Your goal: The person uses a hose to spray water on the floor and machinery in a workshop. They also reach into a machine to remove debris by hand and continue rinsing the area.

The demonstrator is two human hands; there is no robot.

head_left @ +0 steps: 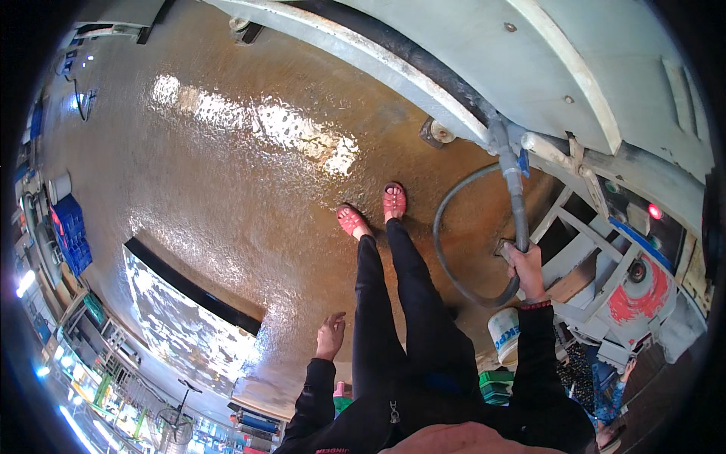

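My right hand (527, 270) is closed round a thick grey hose (516, 204). The hose runs up to a grey pipe fitting (499, 135) with a blue valve handle (523, 162), under the edge of a large pale machine (605, 68). Below my grip it bends round in a wide loop (439, 227) close to the wet floor. My left hand (330, 335) hangs beside my left leg, fingers loosely curled and nothing seen in it. Both feet, in pink sandals (351, 219), stand on the wet brown floor (249, 189).
A castor (440, 132) sits under the machine's edge. Right of my legs are a white bucket (505, 333), green crates (495, 384) and a metal frame (597, 250). To the left lie a flat panel with a black edge (189, 284) and blue crates (72, 231). Another person (609, 386) is partly visible at lower right.
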